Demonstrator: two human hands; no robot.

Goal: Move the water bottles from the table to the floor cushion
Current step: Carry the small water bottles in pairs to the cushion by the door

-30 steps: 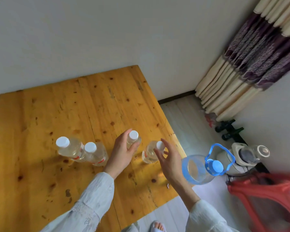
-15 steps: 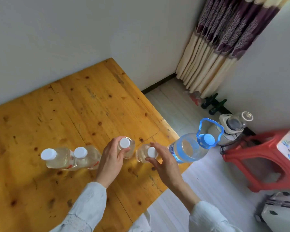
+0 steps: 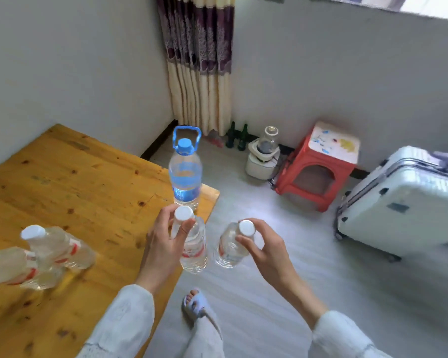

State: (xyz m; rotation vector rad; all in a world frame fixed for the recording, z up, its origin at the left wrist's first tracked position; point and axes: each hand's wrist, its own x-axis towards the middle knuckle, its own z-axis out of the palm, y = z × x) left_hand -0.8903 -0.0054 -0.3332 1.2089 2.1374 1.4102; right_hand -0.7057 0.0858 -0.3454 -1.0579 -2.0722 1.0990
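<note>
Head view: two small water bottles are held clear of the table edge, over the floor; left hand (image 3: 166,244) is pinched round one bottle (image 3: 193,244) at neck and cap, right hand (image 3: 263,245) round the other (image 3: 230,248); likely light, thin-walled, slippery, so neck holds suit; two more bottles (image 3: 55,248) remain on the wooden table (image 3: 88,182); large blue-handled bottle (image 3: 185,174) beyond; red stool (image 3: 318,174) and suitcase (image 3: 404,200) crowd the floor; cushion not seen.

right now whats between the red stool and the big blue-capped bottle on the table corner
In the head view, a white appliance with a clear jug on top stands on the floor between the red stool and the big blue-capped bottle.
</note>
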